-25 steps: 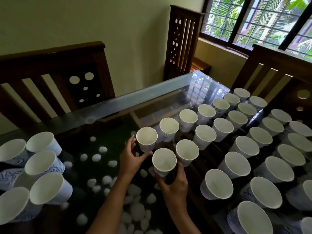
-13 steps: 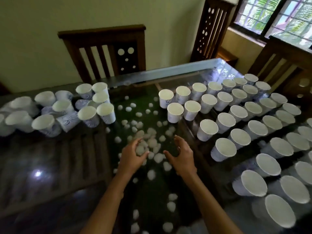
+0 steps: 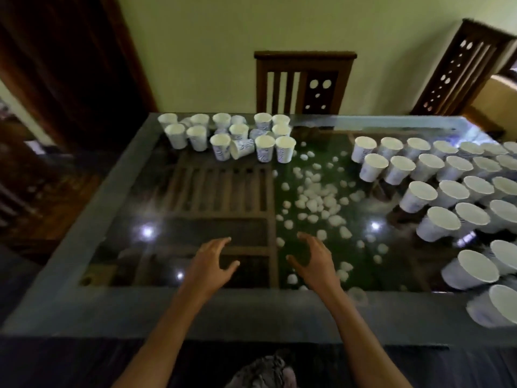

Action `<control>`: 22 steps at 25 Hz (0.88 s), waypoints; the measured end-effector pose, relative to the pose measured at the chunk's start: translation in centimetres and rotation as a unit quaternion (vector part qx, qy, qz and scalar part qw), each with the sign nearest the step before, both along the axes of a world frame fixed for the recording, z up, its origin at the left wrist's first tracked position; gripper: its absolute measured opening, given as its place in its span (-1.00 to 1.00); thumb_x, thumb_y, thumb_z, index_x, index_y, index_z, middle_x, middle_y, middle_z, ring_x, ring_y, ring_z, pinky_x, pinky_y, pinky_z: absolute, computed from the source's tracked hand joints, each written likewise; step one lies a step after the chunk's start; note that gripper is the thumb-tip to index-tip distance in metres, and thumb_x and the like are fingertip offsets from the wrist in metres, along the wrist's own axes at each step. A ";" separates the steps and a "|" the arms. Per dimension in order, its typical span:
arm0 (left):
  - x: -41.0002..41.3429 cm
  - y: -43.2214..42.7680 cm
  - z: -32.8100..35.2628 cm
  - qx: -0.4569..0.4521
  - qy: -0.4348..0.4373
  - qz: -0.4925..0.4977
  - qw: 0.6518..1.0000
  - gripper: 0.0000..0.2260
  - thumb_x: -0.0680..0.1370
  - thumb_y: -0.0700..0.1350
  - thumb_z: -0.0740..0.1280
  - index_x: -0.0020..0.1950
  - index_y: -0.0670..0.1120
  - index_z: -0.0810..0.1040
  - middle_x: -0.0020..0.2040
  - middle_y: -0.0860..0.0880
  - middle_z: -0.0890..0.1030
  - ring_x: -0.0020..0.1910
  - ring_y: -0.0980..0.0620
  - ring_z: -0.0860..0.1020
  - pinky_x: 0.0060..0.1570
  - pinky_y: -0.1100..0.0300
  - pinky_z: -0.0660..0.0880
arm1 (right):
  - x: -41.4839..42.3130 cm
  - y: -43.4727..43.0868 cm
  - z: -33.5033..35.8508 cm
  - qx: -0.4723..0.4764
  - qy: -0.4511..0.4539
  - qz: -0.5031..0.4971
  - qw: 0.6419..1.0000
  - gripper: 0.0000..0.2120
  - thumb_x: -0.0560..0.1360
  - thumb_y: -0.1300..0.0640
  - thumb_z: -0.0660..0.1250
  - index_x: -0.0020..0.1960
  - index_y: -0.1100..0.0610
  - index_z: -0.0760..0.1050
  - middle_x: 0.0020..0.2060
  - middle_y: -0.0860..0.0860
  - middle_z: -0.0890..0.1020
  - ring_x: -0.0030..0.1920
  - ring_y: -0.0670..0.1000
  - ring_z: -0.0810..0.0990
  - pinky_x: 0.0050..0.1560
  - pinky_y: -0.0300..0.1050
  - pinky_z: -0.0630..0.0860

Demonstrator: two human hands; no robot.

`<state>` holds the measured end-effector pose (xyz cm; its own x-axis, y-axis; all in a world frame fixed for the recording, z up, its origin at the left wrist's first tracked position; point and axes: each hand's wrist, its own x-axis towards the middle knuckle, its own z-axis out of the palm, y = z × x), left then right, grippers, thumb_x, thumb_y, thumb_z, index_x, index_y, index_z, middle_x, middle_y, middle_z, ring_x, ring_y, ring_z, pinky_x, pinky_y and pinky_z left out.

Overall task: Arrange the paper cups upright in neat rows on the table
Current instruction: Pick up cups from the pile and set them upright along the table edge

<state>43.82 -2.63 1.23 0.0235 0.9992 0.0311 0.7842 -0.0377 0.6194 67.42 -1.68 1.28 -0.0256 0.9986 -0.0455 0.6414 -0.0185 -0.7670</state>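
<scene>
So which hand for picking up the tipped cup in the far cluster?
Left, likely. The left hand is empty, open and nearer the tipped cup; the right hand sits closer to the rows of cups.

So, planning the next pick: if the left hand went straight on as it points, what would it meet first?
Probably the near-right cup of the far cluster; before it, the left hand looks unobstructed.

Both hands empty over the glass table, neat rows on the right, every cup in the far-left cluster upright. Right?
No: the head view shows at least one white blue-patterned paper cup in that cluster lying on its side. Left hand and right hand are empty over the glass table, rows on the right.
</scene>
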 end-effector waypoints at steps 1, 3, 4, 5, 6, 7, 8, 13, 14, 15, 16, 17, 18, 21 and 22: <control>-1.1 -1.3 0.0 0.004 0.004 0.007 1.000 -0.48 0.45 -0.07 0.42 0.37 -0.11 0.37 0.33 -0.12 0.44 0.31 -0.05 0.39 0.26 0.23 0.28 | -1.4 -0.5 0.2 0.012 -0.007 0.020 1.000 -0.45 0.46 0.12 0.39 0.39 0.14 0.30 0.33 0.07 0.39 0.35 0.05 0.35 0.29 -0.18 0.28; -2.9 -2.9 0.0 0.010 0.007 0.023 1.000 -0.49 0.44 -0.08 0.43 0.35 -0.14 0.40 0.30 -0.13 0.47 0.28 -0.06 0.43 0.25 0.22 0.30 | -4.0 -0.9 0.5 0.031 -0.030 0.055 0.998 -0.47 0.47 0.12 0.38 0.39 0.12 0.30 0.32 0.05 0.40 0.34 0.02 0.35 0.25 -0.24 0.26; -3.6 -3.4 0.0 0.012 0.009 0.032 0.999 -0.49 0.43 -0.08 0.44 0.34 -0.14 0.41 0.29 -0.13 0.48 0.28 -0.06 0.44 0.25 0.19 0.32 | -4.9 -0.8 0.6 0.030 -0.036 0.064 0.997 -0.46 0.47 0.10 0.38 0.39 0.10 0.29 0.33 0.04 0.39 0.34 0.02 0.35 0.27 -0.20 0.27; -4.4 -3.6 0.0 0.017 0.013 0.040 0.999 -0.48 0.42 -0.07 0.45 0.34 -0.13 0.42 0.28 -0.12 0.49 0.27 -0.06 0.45 0.25 0.16 0.34 | -5.8 -0.5 0.5 0.028 -0.039 0.072 0.996 -0.45 0.47 0.07 0.38 0.40 0.08 0.27 0.33 0.04 0.39 0.34 0.02 0.35 0.29 -0.15 0.29; -5.4 -3.9 0.0 0.016 0.013 0.052 0.998 -0.48 0.42 -0.06 0.45 0.34 -0.12 0.42 0.27 -0.11 0.50 0.27 -0.06 0.46 0.24 0.13 0.37 | -6.7 -0.3 0.4 0.032 -0.040 0.087 0.995 -0.43 0.46 0.06 0.38 0.41 0.09 0.27 0.33 0.04 0.39 0.34 0.01 0.35 0.30 -0.15 0.29; -6.3 -4.0 0.1 0.019 0.009 0.065 0.998 -0.48 0.42 -0.05 0.45 0.34 -0.12 0.42 0.27 -0.11 0.50 0.27 -0.05 0.46 0.23 0.12 0.38 | -7.6 0.1 0.4 0.041 -0.042 0.106 0.993 -0.43 0.46 0.07 0.39 0.41 0.11 0.28 0.32 0.05 0.41 0.34 0.01 0.36 0.29 -0.20 0.26; -7.2 -4.0 0.2 0.022 0.005 0.076 0.997 -0.48 0.42 -0.05 0.45 0.34 -0.11 0.41 0.27 -0.10 0.50 0.26 -0.04 0.46 0.22 0.14 0.39 | -8.6 0.5 0.5 0.048 -0.044 0.120 0.991 -0.42 0.45 0.08 0.40 0.40 0.14 0.29 0.32 0.05 0.41 0.34 0.01 0.36 0.27 -0.25 0.23; -11.3 -2.3 0.3 0.044 0.002 0.120 0.992 -0.47 0.42 -0.05 0.45 0.34 -0.09 0.40 0.25 -0.09 0.50 0.23 0.00 0.48 0.17 0.25 0.37 | -13.9 3.9 0.8 0.037 -0.031 0.158 0.986 -0.41 0.44 0.04 0.42 0.40 0.13 0.30 0.34 0.06 0.40 0.36 0.04 0.34 0.33 -0.15 0.27; -12.1 -1.5 0.2 0.044 0.005 0.123 0.991 -0.48 0.43 -0.05 0.45 0.35 -0.10 0.40 0.25 -0.09 0.50 0.24 0.00 0.47 0.18 0.25 0.35 | -15.0 5.1 0.7 0.036 -0.030 0.163 0.985 -0.41 0.44 0.03 0.42 0.39 0.13 0.30 0.34 0.07 0.40 0.36 0.06 0.35 0.33 -0.13 0.27; -13.0 -0.4 0.1 0.044 0.005 0.122 0.992 -0.48 0.43 -0.05 0.44 0.35 -0.10 0.39 0.26 -0.09 0.50 0.25 0.00 0.46 0.18 0.25 0.35 | -16.0 6.4 0.6 0.038 -0.032 0.165 0.985 -0.41 0.44 0.03 0.41 0.39 0.12 0.30 0.33 0.07 0.41 0.36 0.06 0.34 0.33 -0.12 0.27; -13.9 0.7 0.0 0.043 0.002 0.119 0.992 -0.48 0.44 -0.05 0.43 0.35 -0.10 0.39 0.26 -0.09 0.49 0.26 0.00 0.45 0.20 0.24 0.35 | -17.0 7.7 0.5 0.040 -0.036 0.164 0.985 -0.41 0.44 0.02 0.41 0.40 0.11 0.29 0.34 0.06 0.41 0.37 0.06 0.34 0.34 -0.10 0.27; -14.8 2.1 -0.1 0.038 -0.004 0.115 0.993 -0.49 0.44 -0.05 0.42 0.35 -0.09 0.38 0.27 -0.08 0.49 0.27 0.00 0.45 0.21 0.21 0.35 | -18.0 9.0 0.6 0.043 -0.038 0.160 0.985 -0.41 0.44 0.03 0.41 0.40 0.11 0.29 0.33 0.06 0.41 0.37 0.06 0.34 0.34 -0.07 0.28; -15.7 3.7 -0.2 0.032 -0.010 0.112 0.993 -0.50 0.45 -0.04 0.42 0.35 -0.09 0.38 0.27 -0.08 0.49 0.27 0.00 0.44 0.23 0.20 0.35 | -18.9 10.4 0.6 0.045 -0.037 0.156 0.986 -0.40 0.43 0.04 0.42 0.40 0.11 0.29 0.33 0.06 0.42 0.36 0.06 0.35 0.35 -0.06 0.30; -18.0 8.7 0.0 0.015 -0.022 0.100 0.995 -0.50 0.46 -0.04 0.41 0.36 -0.08 0.37 0.29 -0.08 0.47 0.28 0.00 0.43 0.25 0.18 0.36 | -21.1 14.3 0.6 0.031 -0.037 0.147 0.988 -0.39 0.42 0.05 0.43 0.40 0.10 0.29 0.32 0.04 0.42 0.35 0.02 0.36 0.32 -0.11 0.29; -18.7 10.7 -0.1 0.011 -0.027 0.090 0.996 -0.49 0.46 -0.03 0.41 0.37 -0.08 0.36 0.30 -0.08 0.46 0.29 -0.01 0.43 0.27 0.16 0.37 | -21.6 15.9 0.6 0.021 -0.040 0.138 0.989 -0.39 0.42 0.05 0.42 0.40 0.10 0.29 0.32 0.03 0.41 0.35 0.02 0.35 0.30 -0.16 0.27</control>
<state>25.16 8.11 1.15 -0.1581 0.9862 0.0498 0.7448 0.0860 0.6618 45.77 14.20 1.87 -0.2956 0.9551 -0.0179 0.6764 0.1961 -0.7100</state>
